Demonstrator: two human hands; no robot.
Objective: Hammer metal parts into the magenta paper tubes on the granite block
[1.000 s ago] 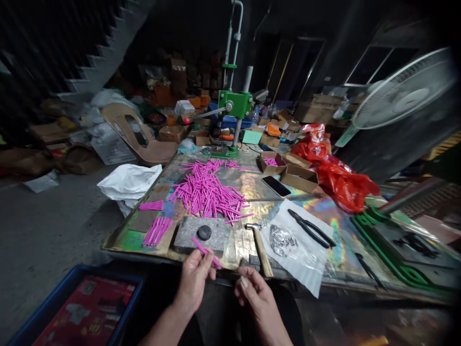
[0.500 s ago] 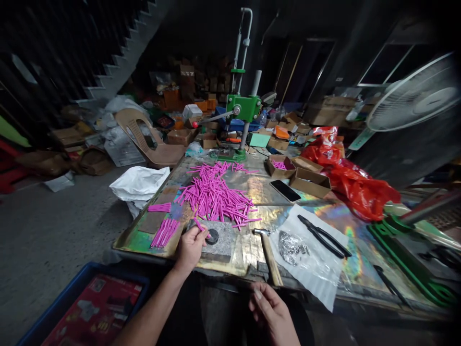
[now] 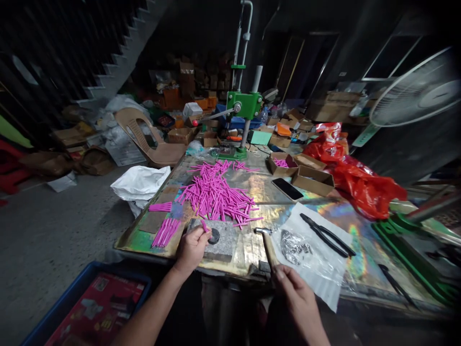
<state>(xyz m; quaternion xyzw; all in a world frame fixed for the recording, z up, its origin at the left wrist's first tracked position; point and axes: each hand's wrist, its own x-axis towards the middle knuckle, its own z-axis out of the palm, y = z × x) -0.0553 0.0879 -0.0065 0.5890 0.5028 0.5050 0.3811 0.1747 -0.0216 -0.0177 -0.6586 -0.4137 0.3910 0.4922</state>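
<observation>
My left hand [image 3: 191, 247] pinches a short pink stick [image 3: 205, 227] and holds it over the black round piece [image 3: 214, 235] on a grey stone block [image 3: 223, 242]. My right hand [image 3: 293, 293] is at the table's near edge, its fingers closed round the wooden handle of a hammer [image 3: 267, 242] that lies on the table with its steel head pointing away. A big heap of pink sticks [image 3: 216, 194] lies just behind the block. Two small bundles of pink sticks [image 3: 164, 231] lie to the left of my left hand.
Black pliers [image 3: 326, 234] and a crumpled foil bag [image 3: 293, 246] lie on white paper at right. Behind are a phone [image 3: 287, 189], cardboard boxes [image 3: 311, 179], a red plastic bag [image 3: 356, 182] and a green press [image 3: 243, 108]. A fan [image 3: 418, 91] stands far right, a blue crate [image 3: 90, 307] lower left.
My left hand carried the pink stick from near my body up to the stone block. My right hand moved forward from my lap and took the hammer's handle.
</observation>
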